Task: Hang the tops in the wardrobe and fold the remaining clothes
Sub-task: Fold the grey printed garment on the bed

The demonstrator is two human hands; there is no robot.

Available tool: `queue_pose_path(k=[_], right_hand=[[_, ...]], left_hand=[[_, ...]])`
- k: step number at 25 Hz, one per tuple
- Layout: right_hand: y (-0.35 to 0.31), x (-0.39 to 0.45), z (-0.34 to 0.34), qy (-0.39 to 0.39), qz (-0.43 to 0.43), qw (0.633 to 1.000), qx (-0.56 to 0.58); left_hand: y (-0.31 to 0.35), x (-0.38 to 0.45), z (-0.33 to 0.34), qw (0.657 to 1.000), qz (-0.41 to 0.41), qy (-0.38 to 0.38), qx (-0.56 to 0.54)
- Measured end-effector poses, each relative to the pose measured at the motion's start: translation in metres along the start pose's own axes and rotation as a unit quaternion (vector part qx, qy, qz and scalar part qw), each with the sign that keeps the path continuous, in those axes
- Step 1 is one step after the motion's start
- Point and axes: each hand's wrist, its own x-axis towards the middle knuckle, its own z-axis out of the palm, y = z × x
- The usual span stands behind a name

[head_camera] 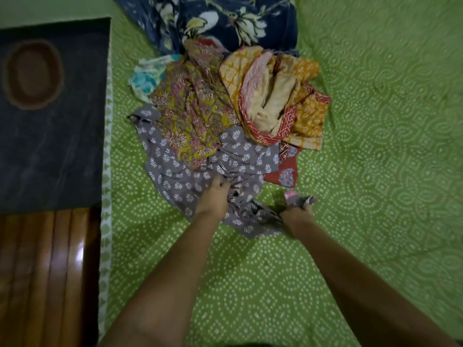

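A heap of clothes lies on the green dotted bedsheet (375,146). Nearest me is a grey garment with white leaf prints (175,169). My left hand (213,196) grips a bunch of its cloth near the middle of its lower part. My right hand (298,211) grips another end of the same grey garment, pulled out to the right. Behind it lie a yellow and pink floral garment (190,116), an orange and cream garment with red trim (280,96), a red printed piece (283,171) and a pale turquoise piece (147,76).
A navy blanket with large white flowers (220,21) lies at the far end of the bed. To the left the bed ends at a white-printed border, with a dark rug (50,121) and a wooden board (45,271) beyond it.
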Motion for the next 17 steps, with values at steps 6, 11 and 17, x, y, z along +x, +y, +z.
queue_pose_path(k=[6, 11, 17], right_hand=[[0.031, -0.114, -0.160, 0.096, 0.012, 0.980, 0.176], [0.003, -0.280, -0.345, 0.169, -0.140, 0.758, 0.614], [0.007, -0.453, -0.507, 0.399, -0.146, 0.651, 0.629]], left_hand=[[-0.050, -0.105, -0.152, 0.990, -0.119, 0.066, 0.042], [-0.027, -0.203, -0.328, 0.995, -0.031, 0.085, -0.035], [-0.019, -0.292, -0.486, 0.980, 0.063, 0.158, -0.099]])
